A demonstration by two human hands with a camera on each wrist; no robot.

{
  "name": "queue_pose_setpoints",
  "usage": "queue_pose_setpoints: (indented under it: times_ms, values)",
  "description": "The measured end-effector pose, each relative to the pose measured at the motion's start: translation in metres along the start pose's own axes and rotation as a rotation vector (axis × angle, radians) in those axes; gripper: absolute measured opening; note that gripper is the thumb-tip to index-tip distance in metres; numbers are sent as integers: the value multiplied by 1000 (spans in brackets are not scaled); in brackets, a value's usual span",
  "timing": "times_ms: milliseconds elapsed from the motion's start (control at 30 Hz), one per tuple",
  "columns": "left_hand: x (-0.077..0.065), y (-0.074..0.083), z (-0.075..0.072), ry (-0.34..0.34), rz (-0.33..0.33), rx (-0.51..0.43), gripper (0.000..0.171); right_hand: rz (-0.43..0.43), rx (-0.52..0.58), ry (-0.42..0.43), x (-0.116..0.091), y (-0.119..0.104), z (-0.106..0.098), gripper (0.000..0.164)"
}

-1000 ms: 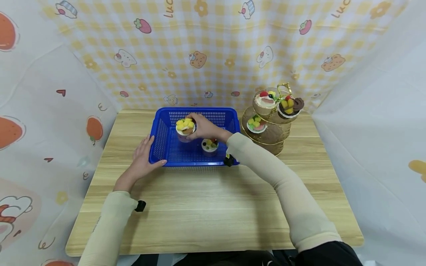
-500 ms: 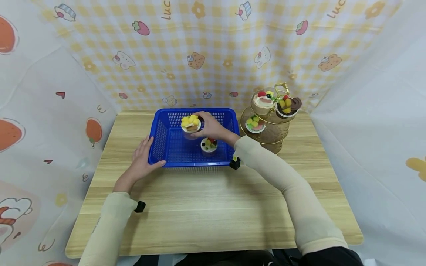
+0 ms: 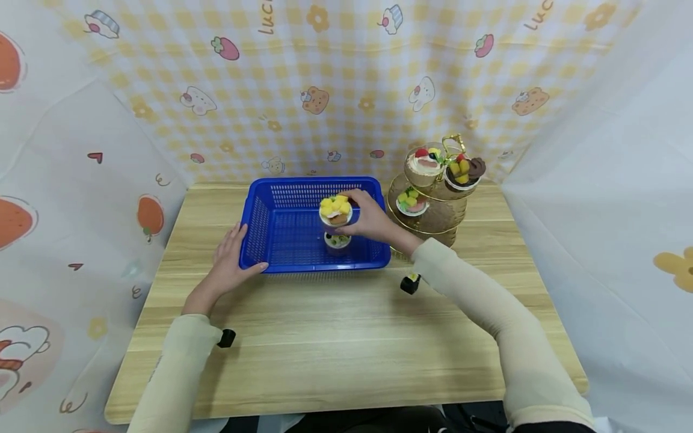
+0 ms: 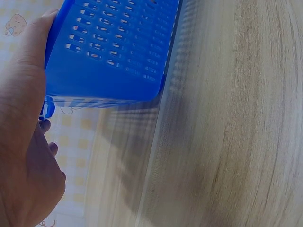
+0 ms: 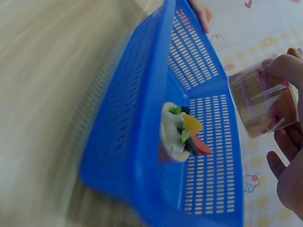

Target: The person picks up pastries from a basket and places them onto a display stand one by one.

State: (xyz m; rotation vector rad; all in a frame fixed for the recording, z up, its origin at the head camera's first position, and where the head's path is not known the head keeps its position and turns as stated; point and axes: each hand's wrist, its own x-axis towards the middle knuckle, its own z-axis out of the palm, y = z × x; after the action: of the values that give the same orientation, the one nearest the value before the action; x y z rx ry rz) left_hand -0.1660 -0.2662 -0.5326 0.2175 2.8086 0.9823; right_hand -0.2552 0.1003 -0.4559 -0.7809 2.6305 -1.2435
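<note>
My right hand (image 3: 370, 218) grips a clear dessert cup (image 3: 335, 213) topped with yellow fruit cubes. In the right wrist view its layered brown and pink sides show, and the cup (image 5: 262, 99) is tilted, raised above the basket's far rim. My left hand (image 3: 228, 255) lies against the front left corner of a blue plastic basket (image 3: 311, 267), fingers along the side and thumb at the front rim. Inside the basket stands a second dessert cup (image 3: 338, 243) with white cream and mixed fruit (image 5: 182, 135), partly hidden by the held cup in the head view.
Right of the basket stands a tiered gold-rimmed stand (image 3: 446, 210) with a gold handle. A cream-topped cup (image 3: 424, 165) and a chocolate-topped cup (image 3: 462, 173) are on its top tier; another fruit cup (image 3: 412, 202) sits lower. A patterned cloth (image 3: 292, 138) hangs behind the wooden table (image 3: 325, 349).
My right hand has carried the yellow-fruit dessert cup rightward from the basket's left side until it overlaps the second cup in the head view. My left hand has stayed at the basket's corner.
</note>
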Motion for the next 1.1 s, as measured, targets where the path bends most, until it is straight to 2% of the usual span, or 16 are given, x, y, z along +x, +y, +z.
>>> queue_pose_setpoints:
  times_ms: [167,400,667,767,933,1100]
  values:
    - [0,0,-1,-5,-7,-3,113,19,-4,57,-29,7,-13,79]
    - [0,-2,1,-1,-1,7,113,110,45,107,-70,16,-36,81]
    - [-1,-4,4,4,4,-1,113,184,9,235,-119,36,-66,81]
    - [0,-4,4,5,6,-2,113,217,39,281,-137,41,-77,79]
    - [1,-4,3,15,2,4,113,276,52,358,-156,52,-92,75]
    - [4,-5,3,15,0,15,113,328,44,421,-165,61,-103,73]
